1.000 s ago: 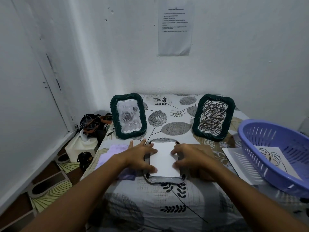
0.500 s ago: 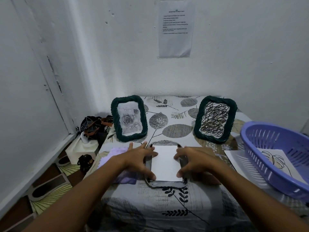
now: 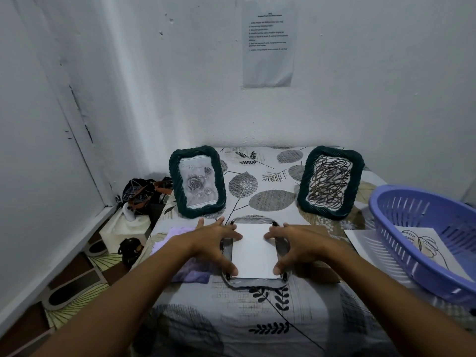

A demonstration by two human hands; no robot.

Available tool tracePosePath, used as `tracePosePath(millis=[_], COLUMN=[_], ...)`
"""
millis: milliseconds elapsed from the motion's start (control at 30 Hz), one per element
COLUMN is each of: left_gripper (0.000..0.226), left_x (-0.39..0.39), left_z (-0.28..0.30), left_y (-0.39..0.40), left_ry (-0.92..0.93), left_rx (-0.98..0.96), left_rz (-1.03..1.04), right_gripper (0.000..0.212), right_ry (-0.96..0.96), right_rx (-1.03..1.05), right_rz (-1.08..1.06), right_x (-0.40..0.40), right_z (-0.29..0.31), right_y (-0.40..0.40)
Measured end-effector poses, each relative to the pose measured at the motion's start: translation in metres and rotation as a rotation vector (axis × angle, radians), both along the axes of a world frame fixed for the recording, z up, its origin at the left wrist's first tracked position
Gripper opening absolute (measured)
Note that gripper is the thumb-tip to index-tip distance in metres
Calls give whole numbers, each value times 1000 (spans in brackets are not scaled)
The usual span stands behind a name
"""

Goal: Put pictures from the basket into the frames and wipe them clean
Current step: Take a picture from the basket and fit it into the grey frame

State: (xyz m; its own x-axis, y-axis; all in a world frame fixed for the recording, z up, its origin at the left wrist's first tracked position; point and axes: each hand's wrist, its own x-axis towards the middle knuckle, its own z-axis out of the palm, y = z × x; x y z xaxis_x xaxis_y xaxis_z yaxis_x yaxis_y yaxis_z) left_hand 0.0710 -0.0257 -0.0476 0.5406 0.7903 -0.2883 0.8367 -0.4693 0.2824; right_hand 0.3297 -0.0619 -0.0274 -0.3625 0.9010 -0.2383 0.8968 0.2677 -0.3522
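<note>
Picture (image 3: 253,249) looks thin, light, easily creased; left hand (image 3: 213,240) and right hand (image 3: 296,243), fingers spread, press its side edges into frame (image 3: 257,283).

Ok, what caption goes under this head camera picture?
Left hand and right hand press a white sheet into a face-down frame; rose frame and scribble frame stand behind, purple basket at right.

A small home room: leaf-print tablecloth (image 3: 257,313) in a white plastered corner, printed sheet (image 3: 268,42) taped above it, bags (image 3: 144,191) on patterned floor tiles (image 3: 77,300) left of it.
</note>
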Motion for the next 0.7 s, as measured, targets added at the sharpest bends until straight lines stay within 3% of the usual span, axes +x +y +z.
tracePosePath(millis=[700], left_gripper=[94], left_x=[8], left_z=[11], left_y=[-7], left_ry=[59], left_rx=[8], left_rz=[12], right_gripper=[89], right_ry=[-53], right_rx=[-34], right_rz=[28], right_x=[-2], right_z=[3], right_y=[0])
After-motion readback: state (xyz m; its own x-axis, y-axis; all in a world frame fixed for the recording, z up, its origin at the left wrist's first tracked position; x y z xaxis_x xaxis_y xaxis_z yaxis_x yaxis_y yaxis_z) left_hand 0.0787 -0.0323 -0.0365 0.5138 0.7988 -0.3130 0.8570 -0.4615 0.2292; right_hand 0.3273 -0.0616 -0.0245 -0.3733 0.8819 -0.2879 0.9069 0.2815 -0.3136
